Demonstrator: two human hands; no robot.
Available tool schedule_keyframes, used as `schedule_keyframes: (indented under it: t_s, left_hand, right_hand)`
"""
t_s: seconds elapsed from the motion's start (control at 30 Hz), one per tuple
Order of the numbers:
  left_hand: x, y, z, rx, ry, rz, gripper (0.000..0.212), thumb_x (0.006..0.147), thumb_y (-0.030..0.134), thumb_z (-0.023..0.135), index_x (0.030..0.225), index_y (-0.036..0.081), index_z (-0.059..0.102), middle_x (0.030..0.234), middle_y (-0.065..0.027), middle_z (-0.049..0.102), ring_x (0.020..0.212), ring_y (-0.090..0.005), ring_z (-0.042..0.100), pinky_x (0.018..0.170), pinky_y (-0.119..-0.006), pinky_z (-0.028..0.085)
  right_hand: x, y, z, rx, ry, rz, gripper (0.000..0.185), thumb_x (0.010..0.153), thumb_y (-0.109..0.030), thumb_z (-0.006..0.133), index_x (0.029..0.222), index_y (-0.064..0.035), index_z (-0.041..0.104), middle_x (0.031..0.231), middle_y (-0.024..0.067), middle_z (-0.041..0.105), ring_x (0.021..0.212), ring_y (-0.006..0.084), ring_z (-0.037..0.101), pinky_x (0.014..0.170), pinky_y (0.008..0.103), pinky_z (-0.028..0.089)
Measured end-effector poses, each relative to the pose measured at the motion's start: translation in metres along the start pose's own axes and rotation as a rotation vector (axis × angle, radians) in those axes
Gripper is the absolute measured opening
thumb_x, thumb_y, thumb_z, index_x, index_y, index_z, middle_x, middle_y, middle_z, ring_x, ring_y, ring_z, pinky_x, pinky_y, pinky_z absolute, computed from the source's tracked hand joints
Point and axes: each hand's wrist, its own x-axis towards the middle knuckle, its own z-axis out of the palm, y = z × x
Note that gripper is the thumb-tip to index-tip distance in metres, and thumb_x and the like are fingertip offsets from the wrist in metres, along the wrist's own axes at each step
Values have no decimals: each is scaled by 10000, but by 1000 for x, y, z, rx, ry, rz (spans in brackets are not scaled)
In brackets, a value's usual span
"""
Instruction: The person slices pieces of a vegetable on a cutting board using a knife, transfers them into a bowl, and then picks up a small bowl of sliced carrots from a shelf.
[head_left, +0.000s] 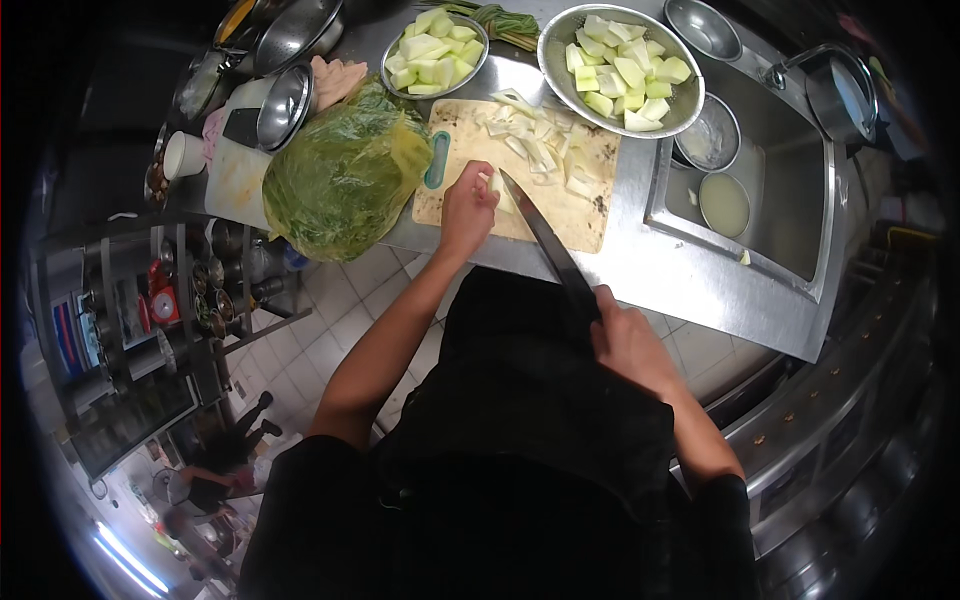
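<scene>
My left hand (466, 214) grips a pale piece of vegetable (501, 198) over the near side of a worn cutting board (517, 229). In my right hand (634, 346) is the handle of a long kitchen knife (551, 244). The blade slants up and left, its tip close beside the piece. Pale thin trimmings (536, 142) lie across the far half of the board. Beyond it stand a metal bowl (384, 61) and a larger metal colander (696, 97), both with cut pale-green chunks in them. My left fingers partly hide the piece.
A bulging yellow-green plastic bag (337, 180) sits left of the board. Rightward is a steel sink (787, 202) holding a bowl of cloudy liquid (724, 205). Metal bowls (285, 106) and a white cup (184, 155) stand at left. Another person (214, 480) is behind, lower left.
</scene>
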Motion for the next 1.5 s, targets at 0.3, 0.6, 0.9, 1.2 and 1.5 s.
schedule_keyframes:
  t_s: [0.3, 0.6, 0.9, 1.2, 1.5]
  left_hand:
    - [-2, -2, 1, 56, 10, 88, 280, 859, -38, 600, 1100, 87, 532, 710, -26, 461, 524, -139, 512, 487, -305, 419]
    - [-7, 4, 3, 7, 21, 89, 308, 827, -65, 620, 1088, 68, 524, 643, -68, 445, 597, -223, 497, 582, -369, 411]
    - [-8, 3, 5, -37, 13, 122, 236, 884, -89, 535, 1083, 32, 491, 733, -34, 445, 504, -153, 605, 441, -284, 471]
    - [-7, 3, 8, -16, 69, 76, 259, 802, -84, 596, 1014, 21, 489, 667, -93, 465, 593, -246, 491, 566, -388, 442]
    - [-15, 18, 6, -59, 57, 41, 237, 815, -98, 590, 987, 7, 465, 667, -61, 432, 580, -167, 493, 497, -336, 495]
  right_hand:
    - [11, -23, -57, 148, -333, 223, 318, 875, -57, 514, 1172, 31, 443, 700, 217, 616, 591, 314, 645, 597, 437, 507]
    - [48, -65, -109, 37, -532, 282, 428, 921, -61, 446, 1316, 89, 380, 734, 130, 603, 542, 175, 588, 532, 319, 482]
    - [56, -80, -97, -89, -519, 162, 320, 887, -47, 435, 1177, 88, 452, 759, 145, 600, 561, 187, 609, 538, 338, 511]
    - [48, -67, -68, -191, -415, 164, 281, 818, -14, 460, 1066, 112, 498, 809, 251, 655, 599, 304, 676, 607, 404, 528]
    - [46, -41, -46, -491, -295, 31, 318, 797, -32, 613, 1080, 68, 507, 838, 266, 669, 854, 392, 690, 718, 472, 540]
